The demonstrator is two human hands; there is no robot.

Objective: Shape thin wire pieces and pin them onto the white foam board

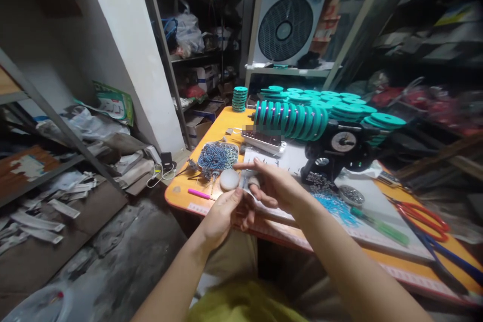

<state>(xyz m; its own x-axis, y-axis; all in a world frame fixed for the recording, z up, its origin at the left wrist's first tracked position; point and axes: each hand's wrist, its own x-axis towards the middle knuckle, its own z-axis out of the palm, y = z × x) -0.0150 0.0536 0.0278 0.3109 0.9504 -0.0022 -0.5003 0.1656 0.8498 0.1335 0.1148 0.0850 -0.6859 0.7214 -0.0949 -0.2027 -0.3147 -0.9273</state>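
My left hand (226, 212) is at the table's front edge, its fingers curled in and the thumb pressed near the fingertips. Whatever lies between them is too small or hidden to name. Just above and to the right is my right hand (273, 183), its index finger stretched leftward and the others loosely bent, with a greyish wrap (255, 181) around one finger. Close by sit a round whitish disc (229, 180) and a clear tray of blue and silver screws (218, 155). A pink-handled tool (199, 193) lies left of my left hand.
A black machine (341, 146) carries a row of teal discs (290, 118), with stacks of teal discs (335, 98) behind. At right lie blue small parts (335, 209), a green-handled screwdriver (385, 229) and red-handled scissors (426, 219). A phone-like device (264, 140) rests mid-table.
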